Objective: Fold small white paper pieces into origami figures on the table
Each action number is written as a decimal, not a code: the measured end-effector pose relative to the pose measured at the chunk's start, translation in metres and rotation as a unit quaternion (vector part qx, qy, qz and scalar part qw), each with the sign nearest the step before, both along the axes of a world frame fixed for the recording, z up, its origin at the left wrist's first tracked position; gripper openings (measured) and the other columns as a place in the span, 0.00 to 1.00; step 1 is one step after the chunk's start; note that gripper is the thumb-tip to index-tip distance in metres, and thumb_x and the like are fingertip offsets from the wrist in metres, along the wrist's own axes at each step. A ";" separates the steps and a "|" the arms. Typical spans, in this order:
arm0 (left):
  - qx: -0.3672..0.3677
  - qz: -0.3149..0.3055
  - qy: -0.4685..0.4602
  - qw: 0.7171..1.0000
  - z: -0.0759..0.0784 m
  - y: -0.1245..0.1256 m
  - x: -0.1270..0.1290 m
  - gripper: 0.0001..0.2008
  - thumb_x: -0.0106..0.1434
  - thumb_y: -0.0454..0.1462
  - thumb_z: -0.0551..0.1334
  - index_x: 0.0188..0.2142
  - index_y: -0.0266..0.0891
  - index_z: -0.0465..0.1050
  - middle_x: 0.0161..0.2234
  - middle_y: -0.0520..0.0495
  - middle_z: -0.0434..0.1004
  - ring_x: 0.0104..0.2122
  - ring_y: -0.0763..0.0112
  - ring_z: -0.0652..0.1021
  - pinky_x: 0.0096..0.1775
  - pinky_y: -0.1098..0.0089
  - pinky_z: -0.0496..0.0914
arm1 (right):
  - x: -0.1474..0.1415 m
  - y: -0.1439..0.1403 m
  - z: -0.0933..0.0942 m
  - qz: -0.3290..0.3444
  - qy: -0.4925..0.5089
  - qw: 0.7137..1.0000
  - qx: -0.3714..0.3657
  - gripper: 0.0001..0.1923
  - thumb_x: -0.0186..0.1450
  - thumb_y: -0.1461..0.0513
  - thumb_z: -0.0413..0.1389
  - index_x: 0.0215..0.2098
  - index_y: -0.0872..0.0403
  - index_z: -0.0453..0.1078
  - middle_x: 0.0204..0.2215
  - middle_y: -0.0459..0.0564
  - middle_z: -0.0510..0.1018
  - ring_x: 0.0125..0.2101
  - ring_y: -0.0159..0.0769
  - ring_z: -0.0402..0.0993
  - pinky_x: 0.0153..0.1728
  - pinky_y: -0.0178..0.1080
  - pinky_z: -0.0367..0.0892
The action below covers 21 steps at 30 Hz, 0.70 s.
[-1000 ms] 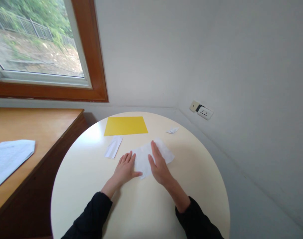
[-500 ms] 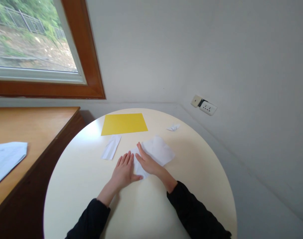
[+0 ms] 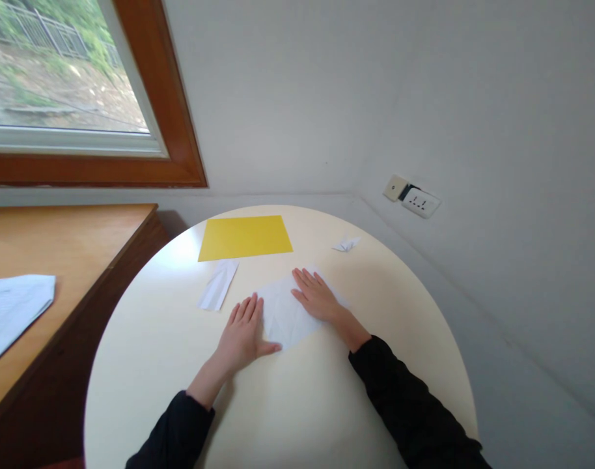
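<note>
A creased sheet of white paper (image 3: 284, 318) lies on the round cream table (image 3: 278, 417) between my hands. My left hand (image 3: 243, 332) rests flat at the sheet's left edge, fingers stretched and thumb out along the near corner. Across the right part of the paper lies my right hand (image 3: 317, 296), palm down with the fingers extended, covering some of it. A strip of folded white paper (image 3: 219, 285) is just beyond my left fingertips. Farther off to the right sits a small folded white paper piece (image 3: 347, 244).
A yellow sheet (image 3: 246, 238) lies at the table's far side. On the left, a wooden desk (image 3: 97, 228) carries a pale blue-white folded item (image 3: 19, 306). Behind are a wood-framed window (image 3: 175, 130) and a wall socket (image 3: 421, 202).
My right hand has slid rightward over the paper, from near my left hand to the right part, leaving more of the sheet's middle showing. My left hand stays in place.
</note>
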<state>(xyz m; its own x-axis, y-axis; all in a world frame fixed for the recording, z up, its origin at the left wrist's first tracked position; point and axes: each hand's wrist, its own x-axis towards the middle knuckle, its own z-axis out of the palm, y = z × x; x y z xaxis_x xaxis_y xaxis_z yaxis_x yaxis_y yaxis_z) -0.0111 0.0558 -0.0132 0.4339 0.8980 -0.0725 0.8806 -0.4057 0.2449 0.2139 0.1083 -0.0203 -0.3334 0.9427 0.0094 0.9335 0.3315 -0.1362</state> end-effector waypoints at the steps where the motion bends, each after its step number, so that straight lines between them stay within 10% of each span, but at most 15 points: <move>1: 0.002 0.001 -0.002 1.000 0.000 0.000 0.000 0.50 0.50 0.56 0.61 0.62 0.26 0.48 0.64 0.29 0.45 0.63 0.50 0.49 0.61 0.53 0.47 | 0.004 0.001 -0.001 -0.009 -0.006 1.000 0.007 0.30 0.69 0.53 0.31 0.65 0.58 0.45 0.64 0.52 0.50 0.64 0.40 0.43 0.62 0.48 0.42; 15: -0.041 -0.037 -0.018 0.998 0.014 0.004 -0.008 0.51 0.48 0.57 0.61 0.62 0.28 0.49 0.64 0.28 0.42 0.63 0.49 0.47 0.60 0.52 0.48 | 0.007 0.000 0.001 -0.061 0.004 0.998 0.021 0.34 0.67 0.47 0.36 0.65 0.57 0.45 0.65 0.51 0.49 0.64 0.41 0.42 0.62 0.48 0.37; 21: -0.033 0.050 -0.143 0.988 0.039 0.010 -0.004 0.33 0.58 0.51 0.56 0.57 0.31 0.61 0.58 0.35 0.62 0.59 0.58 0.62 0.58 0.62 0.58 | 0.001 -0.005 0.005 -0.076 0.006 0.997 0.021 0.38 0.65 0.43 0.38 0.65 0.56 0.44 0.65 0.53 0.49 0.64 0.43 0.40 0.62 0.51 0.35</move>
<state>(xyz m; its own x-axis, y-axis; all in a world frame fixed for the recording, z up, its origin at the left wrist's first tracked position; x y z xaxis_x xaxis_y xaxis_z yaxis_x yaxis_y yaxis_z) -0.0146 0.0656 0.0261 0.3544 0.9349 -0.0186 0.8063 -0.2954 0.5124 0.2145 0.1036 -0.0150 -0.1861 0.9811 0.0535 0.9719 0.1918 -0.1363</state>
